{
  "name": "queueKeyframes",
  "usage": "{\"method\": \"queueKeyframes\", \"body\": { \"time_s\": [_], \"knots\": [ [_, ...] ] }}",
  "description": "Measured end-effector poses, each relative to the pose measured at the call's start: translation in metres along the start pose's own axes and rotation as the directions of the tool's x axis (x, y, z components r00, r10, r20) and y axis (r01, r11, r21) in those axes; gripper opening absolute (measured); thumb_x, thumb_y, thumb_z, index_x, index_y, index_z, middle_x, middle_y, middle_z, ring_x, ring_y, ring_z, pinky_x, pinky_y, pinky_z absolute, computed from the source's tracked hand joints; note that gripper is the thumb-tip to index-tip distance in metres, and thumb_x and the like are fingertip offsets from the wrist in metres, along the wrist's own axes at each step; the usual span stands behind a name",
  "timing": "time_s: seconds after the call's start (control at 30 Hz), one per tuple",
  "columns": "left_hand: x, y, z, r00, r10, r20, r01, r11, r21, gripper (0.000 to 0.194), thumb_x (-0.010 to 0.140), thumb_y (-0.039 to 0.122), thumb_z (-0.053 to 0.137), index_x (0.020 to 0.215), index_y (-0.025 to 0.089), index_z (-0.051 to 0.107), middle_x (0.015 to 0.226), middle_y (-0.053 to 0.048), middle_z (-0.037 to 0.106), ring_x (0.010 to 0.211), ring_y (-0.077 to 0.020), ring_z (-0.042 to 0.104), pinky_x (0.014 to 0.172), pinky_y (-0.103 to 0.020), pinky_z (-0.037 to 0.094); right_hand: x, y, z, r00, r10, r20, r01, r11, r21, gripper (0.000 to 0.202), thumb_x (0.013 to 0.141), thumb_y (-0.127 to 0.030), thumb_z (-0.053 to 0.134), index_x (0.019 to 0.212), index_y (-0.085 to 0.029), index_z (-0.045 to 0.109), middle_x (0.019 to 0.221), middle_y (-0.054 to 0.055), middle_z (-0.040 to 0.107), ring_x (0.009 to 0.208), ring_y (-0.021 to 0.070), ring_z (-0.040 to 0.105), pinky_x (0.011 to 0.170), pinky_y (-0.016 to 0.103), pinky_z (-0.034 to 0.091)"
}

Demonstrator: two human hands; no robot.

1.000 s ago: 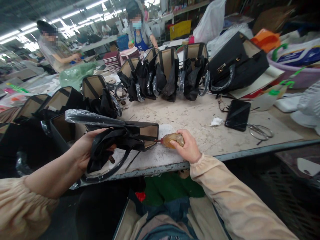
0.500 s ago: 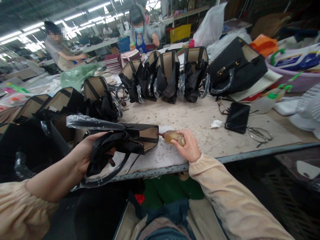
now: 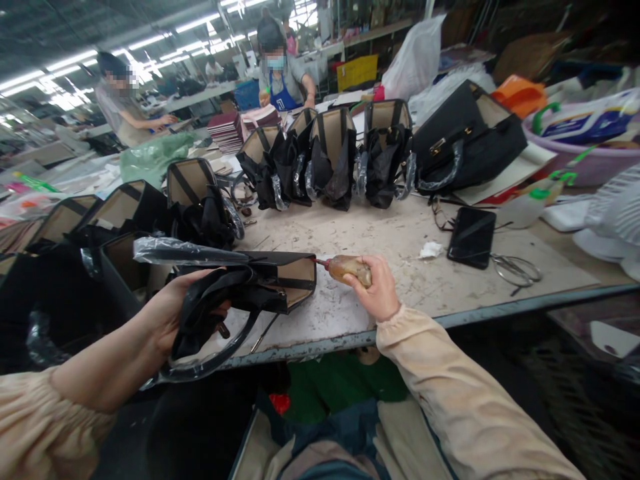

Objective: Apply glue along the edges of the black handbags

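My left hand (image 3: 175, 307) grips a black handbag (image 3: 270, 263) lying on its side, its beige-lined opening turned to the right. Clear plastic wraps the bag's handles, and black lining cloth bunches over part of my fingers. In my right hand (image 3: 381, 287) is a small amber squeeze bottle (image 3: 347, 268) with a thin reddish nozzle. Its tip is at the upper edge of the bag's opening; whether it touches, I cannot tell. Below the opening, a thin metal tool (image 3: 265, 331) lies at the table's front edge.
Several black handbags (image 3: 334, 153) stand along the back, more (image 3: 193, 193) at left. To the right are a dark phone (image 3: 471, 237), glasses (image 3: 440, 217), scissors (image 3: 516, 270), a green-capped bottle (image 3: 533, 205) and a white fan (image 3: 613, 213). Two co-workers (image 3: 285, 83) (image 3: 123, 107) stand beyond the table (image 3: 390, 227).
The bottle's nozzle has shifted slightly up along the bag's edge. The bag stays in my left hand, almost unmoved. The far co-worker's raised hand has come down.
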State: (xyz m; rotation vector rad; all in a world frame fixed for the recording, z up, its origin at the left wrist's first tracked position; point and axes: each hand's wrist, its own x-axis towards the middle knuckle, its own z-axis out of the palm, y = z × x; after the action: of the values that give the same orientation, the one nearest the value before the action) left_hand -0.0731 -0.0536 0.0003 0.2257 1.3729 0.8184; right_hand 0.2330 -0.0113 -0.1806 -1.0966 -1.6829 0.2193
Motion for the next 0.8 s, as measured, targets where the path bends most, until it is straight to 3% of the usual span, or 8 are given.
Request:
{"method": "queueKeyframes", "body": {
  "time_s": [0.3,0.53,0.8],
  "knots": [
    [-0.008,0.0,0.013,0.989,0.067,-0.133,-0.056,0.995,0.085,0.019,0.084,0.021,0.05,0.067,0.016,0.057,0.05,-0.001,0.047,0.036,-0.0134,0.045,0.029,-0.024,0.042,-0.006,0.0,-0.002,0.996,0.046,0.07,-0.048,0.998,0.027,0.031,0.085,-0.042,0.062,0.107,-0.022,0.052,0.096,0.008,0.061,0.091,0.025,0.058,0.08,0.041,0.051],
    [0.0,-0.002,0.001,0.998,0.046,-0.039,-0.045,0.998,0.033,0.013,0.081,0.02,0.056,0.069,0.015,0.057,0.051,0.001,0.044,0.036,-0.0111,0.044,0.03,-0.021,0.04,-0.001,0.003,0.005,0.993,0.117,-0.035,-0.116,0.993,0.015,0.035,0.085,-0.044,0.061,0.11,-0.022,0.051,0.099,0.008,0.06,0.093,0.0254,0.059,0.081,0.043,0.052],
    [-0.001,-0.002,0.005,0.995,0.092,-0.026,-0.092,0.996,0.02,0.013,0.082,0.016,0.053,0.072,0.014,0.059,0.051,-0.001,0.048,0.038,-0.0116,0.045,0.031,-0.019,0.039,-0.007,0.003,0.005,0.99,0.139,0.036,-0.141,0.99,0.028,0.035,0.084,-0.044,0.062,0.108,-0.021,0.052,0.099,0.009,0.061,0.093,0.0251,0.059,0.082,0.042,0.052]
  ]
}}
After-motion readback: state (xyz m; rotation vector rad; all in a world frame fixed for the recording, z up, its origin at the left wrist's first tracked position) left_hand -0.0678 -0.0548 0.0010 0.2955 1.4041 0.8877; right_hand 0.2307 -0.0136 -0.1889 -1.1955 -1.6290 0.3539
